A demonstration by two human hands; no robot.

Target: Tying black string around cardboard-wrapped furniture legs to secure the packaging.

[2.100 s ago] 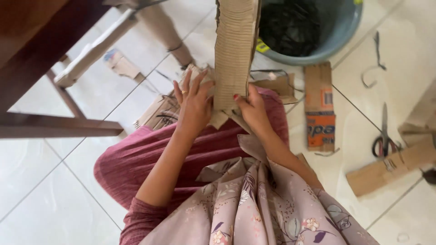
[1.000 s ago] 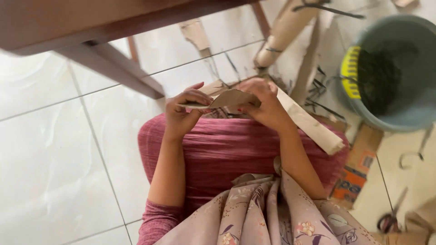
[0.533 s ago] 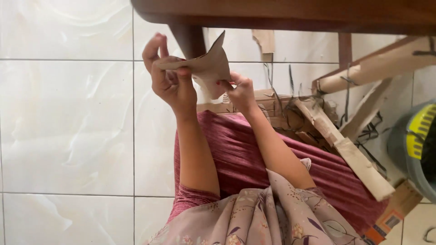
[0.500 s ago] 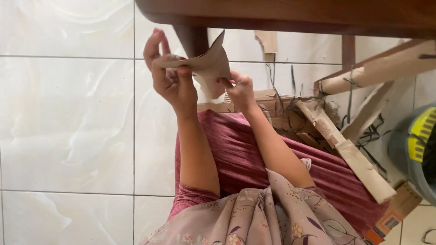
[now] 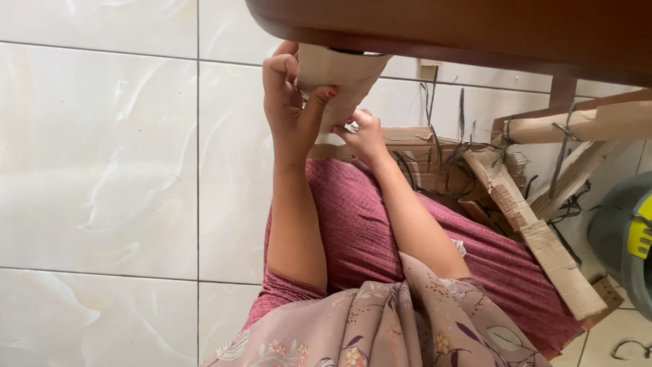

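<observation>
Nearest the camera: a mauve scarf printed with small flowers (image 5: pixel 380 319) hangs over the lap, and below it runs a ribbed maroon skirt (image 5: pixel 353 224), both forearms crossing it toward the floor.

The left hand (image 5: pixel 288 102) is raised, fingers curled and thumb pressed — clamped on the left side of a flat tan piece of cardboard (image 5: pixel 339 78). The right hand (image 5: pixel 363 132) sits just below and to the right of it, fingers pinched on the piece's lower edge. The hands are close together, both gripping the same piece.

The cardboard piece is held up in the air in front of the knees; its upper edge is hidden behind the rim of a dark brown wooden table (image 5: pixel 475 30) that cuts across the top of the view.

Beyond the knees, on the glossy white tiled floor (image 5: pixel 95 170), lies a heap of torn brown corrugated cardboard strips and flaps (image 5: pixel 516 183) — some flat, some leaning — with thin dark straps tangled among them.

At the right edge, partly cut off, stands a grey round bin with a yellow label (image 5: pixel 628 238), just beside the heap.
</observation>
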